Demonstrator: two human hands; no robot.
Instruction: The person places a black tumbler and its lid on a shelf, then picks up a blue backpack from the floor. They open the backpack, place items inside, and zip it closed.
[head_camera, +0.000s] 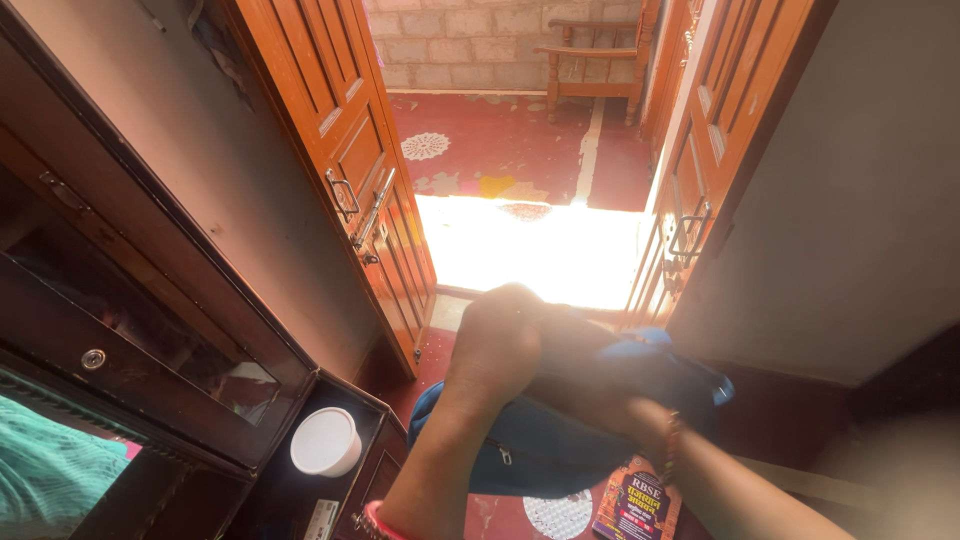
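Note:
A blue zippered cloth bag (545, 450) is held up in front of me, above the red floor. My left hand (497, 345) curls over its top left, fingers closed on the fabric. My right hand (590, 375) grips the top of the bag beside it, partly overlapping the left hand; a beaded band sits on that wrist. The bag's zip pull hangs on its front face. The lower part of the bag is hidden behind my forearms.
A dark wooden cabinet (150, 300) with glass doors stands at my left, a white round tub (325, 441) on its ledge. A book with a dark and pink cover (635, 505) lies on the floor. Orange double doors (350, 170) stand open onto a sunlit red patio with a wooden chair (595, 60).

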